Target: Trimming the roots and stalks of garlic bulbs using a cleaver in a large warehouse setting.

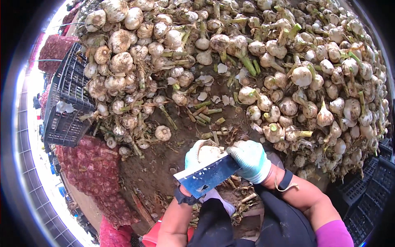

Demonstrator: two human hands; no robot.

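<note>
My gloved left hand [192,158] is closed around a pale garlic bulb [209,154] in front of my knees. The broad blade of a cleaver [210,174] lies across the near side of the bulb and hides part of that hand. My gloved right hand [249,159] grips the cleaver at its right end, its handle covered by the fingers. Just beyond both hands, cut stalk pieces [202,117] and papery skins are scattered on the brown ground.
Heaps of garlic with stalks rise at the left [121,61] and right [310,94]. Far left is a tipped black crate [69,99], above a red mesh sack [88,168] full of bulbs. Black crates [370,181] stand at the right, and something red [154,234] is beside my left forearm.
</note>
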